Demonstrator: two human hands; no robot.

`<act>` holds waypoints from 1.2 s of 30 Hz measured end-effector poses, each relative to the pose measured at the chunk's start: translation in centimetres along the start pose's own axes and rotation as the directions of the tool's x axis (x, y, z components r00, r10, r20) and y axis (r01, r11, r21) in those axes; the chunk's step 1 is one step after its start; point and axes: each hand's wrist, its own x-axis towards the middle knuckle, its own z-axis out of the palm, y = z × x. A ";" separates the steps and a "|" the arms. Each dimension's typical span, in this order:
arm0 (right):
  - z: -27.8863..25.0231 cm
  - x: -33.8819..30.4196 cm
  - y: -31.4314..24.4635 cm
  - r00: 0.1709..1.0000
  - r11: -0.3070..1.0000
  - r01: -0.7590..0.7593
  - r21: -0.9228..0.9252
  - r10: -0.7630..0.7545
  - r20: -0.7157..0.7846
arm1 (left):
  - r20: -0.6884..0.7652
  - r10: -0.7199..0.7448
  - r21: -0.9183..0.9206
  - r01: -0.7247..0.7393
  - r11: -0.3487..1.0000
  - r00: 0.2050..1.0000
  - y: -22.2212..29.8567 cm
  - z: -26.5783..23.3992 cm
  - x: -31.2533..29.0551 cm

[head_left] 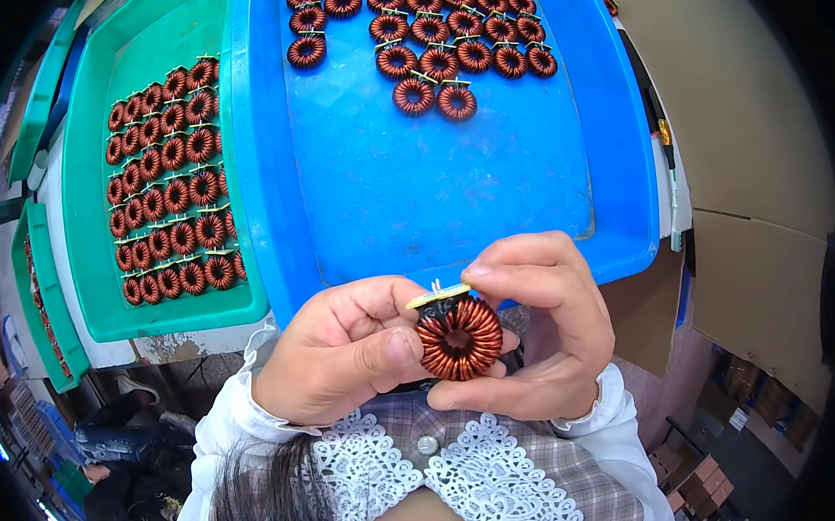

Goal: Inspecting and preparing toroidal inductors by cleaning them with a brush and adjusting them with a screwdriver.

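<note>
Between my two hands, just in front of my chest, I hold a toroidal coil (479, 342) wound in copper wire. A small yellowish base plate (439, 297) sits on its upper side, with thin pins standing up from it and black material beneath. My left hand (344, 346) is closed on the coil's left side, thumb in front. My right hand (549, 331) grips it from the right, index finger and thumb at the plate's corner and the lower fingers by the coil's bottom edge. Some fingertips are hidden behind the coil.
Beyond my hands lies a blue tray (439, 196) with rows of similar coils at its far end. To the left, a green tray (90, 293) holds many more in rows. Cardboard (753, 266) stands at the right, and another green tray (35, 262) is at far left.
</note>
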 end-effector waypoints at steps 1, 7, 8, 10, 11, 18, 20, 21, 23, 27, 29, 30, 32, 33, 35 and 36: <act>0.0 0.0 0.0 1.000 1.000 -0.006 0.000 0.006 -0.009 | -0.001 0.003 -0.003 -0.003 1.000 1.000 0.2 0.2 0.0; 1.3 0.0 0.5 0.991 0.995 -0.040 0.093 0.052 -0.127 | 0.032 0.173 0.177 -0.176 0.968 0.984 -0.1 -0.1 0.1; 1.3 0.0 0.6 0.990 0.994 -0.037 0.101 0.050 -0.130 | 0.055 0.193 0.205 -0.201 0.958 0.980 0.0 -0.1 0.0; 1.0 0.1 0.6 0.994 0.995 -0.037 0.094 0.047 -0.101 | 0.041 0.199 0.198 -0.203 0.959 0.979 0.4 0.3 0.0; 0.8 0.2 0.6 0.995 0.996 -0.045 0.079 0.052 -0.082 | 0.032 0.159 0.109 -0.161 0.981 0.987 0.6 0.5 0.1; 0.6 1.7 0.2 1.000 0.996 0.014 0.090 -0.013 -0.012 | 0.045 0.055 -0.197 -0.045 0.979 0.997 1.8 -0.2 0.0; 1.3 1.8 0.1 0.999 0.988 0.028 0.154 -0.023 -0.037 | 0.117 0.047 -0.279 -0.012 0.960 0.992 2.0 -0.9 -0.4; 1.0 1.5 0.1 0.996 0.996 -0.014 0.092 0.022 -0.084 | 0.116 0.084 -0.273 -0.050 0.961 0.990 2.1 -1.1 -0.6; 0.4 1.5 -0.4 0.976 0.997 -0.083 0.010 0.083 -0.202 | 0.061 0.169 -0.149 -0.159 0.976 0.984 2.4 -1.2 -0.8; -0.6 1.1 0.6 0.932 0.980 -0.164 -0.110 0.117 -0.343 | -0.073 0.388 0.287 -0.353 0.891 0.919 6.1 -2.1 -2.0; -0.6 0.9 1.9 0.931 0.976 -0.183 -0.121 0.133 -0.339 | -0.097 0.601 0.547 -0.461 0.698 0.794 9.2 -3.6 -2.8; -0.7 0.7 2.3 0.923 0.964 -0.225 -0.145 0.163 -0.350 | -0.074 0.696 0.639 -0.502 0.583 0.715 11.2 -5.1 -2.7; -0.7 1.0 2.2 0.924 0.965 -0.234 -0.116 0.183 -0.337 | -0.117 0.828 0.810 -0.430 0.398 0.548 15.7 -7.7 -3.3; -0.4 1.2 2.2 0.919 0.966 -0.240 -0.091 0.196 -0.341 | -0.155 0.876 0.854 -0.383 0.351 0.456 17.8 -9.2 -3.4; 0.1 1.6 2.2 0.914 0.967 -0.244 -0.067 0.207 -0.350 | -0.192 0.924 0.927 -0.249 0.281 0.330 21.1 -11.8 -3.5; 0.0 1.5 1.7 0.927 0.969 -0.216 -0.121 0.165 -0.338 | -0.176 0.935 0.953 -0.184 0.240 0.308 22.5 -12.2 -3.1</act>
